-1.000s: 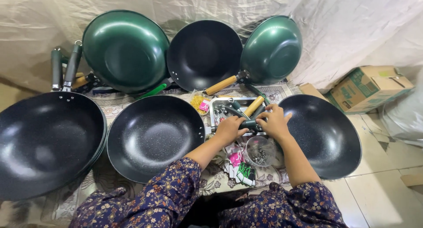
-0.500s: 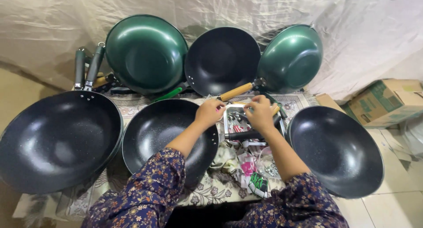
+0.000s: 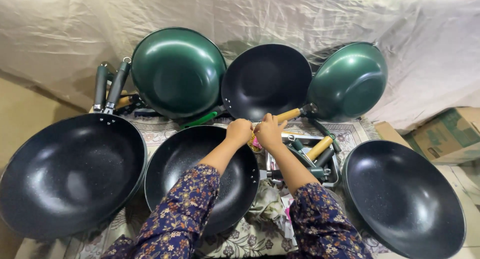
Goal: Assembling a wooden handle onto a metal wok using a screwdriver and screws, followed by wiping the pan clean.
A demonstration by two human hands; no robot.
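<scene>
Both hands, the left hand (image 3: 239,131) and right hand (image 3: 269,131), having risen from the tray (image 3: 334,175) of handles, are now pinching together a small yellowish piece (image 3: 255,142), too hidden to identify, over the near black wok (image 3: 200,174).

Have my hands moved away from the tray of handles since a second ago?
Yes. Both the left hand and right hand moved up and left off the tray, now closed together beyond its far-left corner, near the upright black pan.
</scene>
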